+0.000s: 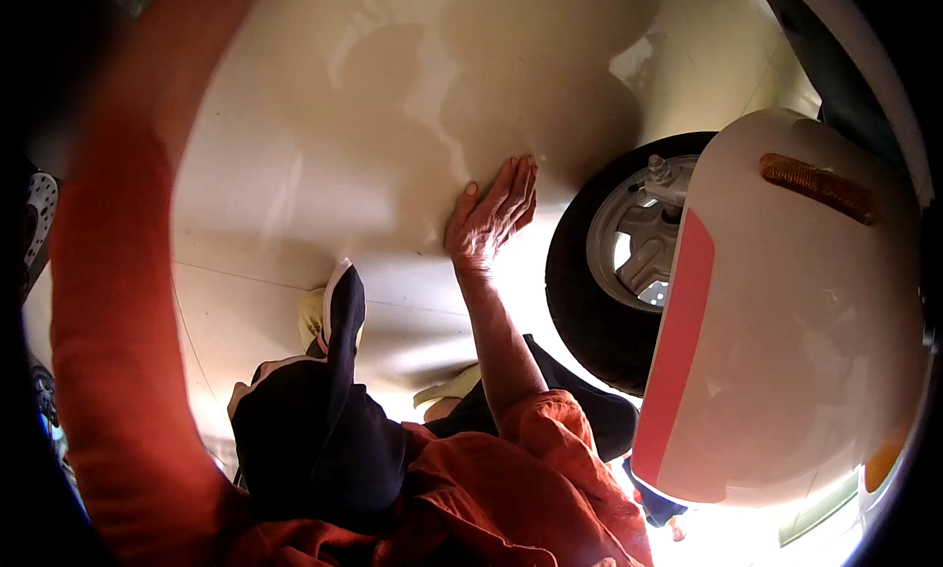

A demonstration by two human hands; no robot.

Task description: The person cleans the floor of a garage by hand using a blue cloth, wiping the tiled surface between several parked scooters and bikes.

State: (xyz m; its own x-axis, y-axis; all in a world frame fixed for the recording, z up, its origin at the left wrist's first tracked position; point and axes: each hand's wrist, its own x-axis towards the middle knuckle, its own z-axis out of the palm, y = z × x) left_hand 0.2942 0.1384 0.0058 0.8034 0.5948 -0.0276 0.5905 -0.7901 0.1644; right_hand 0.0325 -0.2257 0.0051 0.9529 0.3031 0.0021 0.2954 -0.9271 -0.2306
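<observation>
At the far left a perforated metal disc (40, 208) shows, then an orange sleeve (113, 321) whose left hand is out of view, so its grip cannot be told. Next come dark trousers (329, 449) against the pale floor (295, 154). The right hand (491, 216) seems to rest on that floor, its grip slack and flat, fingers extended, with nothing visible held. To its right, near but apart, is a black-tyred wheel (570, 253), partly hidden behind a white panel (796, 341) with a pink band (678, 370) and amber reflector (817, 188). Wheel and panel look fitted; what is done or left cannot be judged. No brand, label or writing is readable.
</observation>
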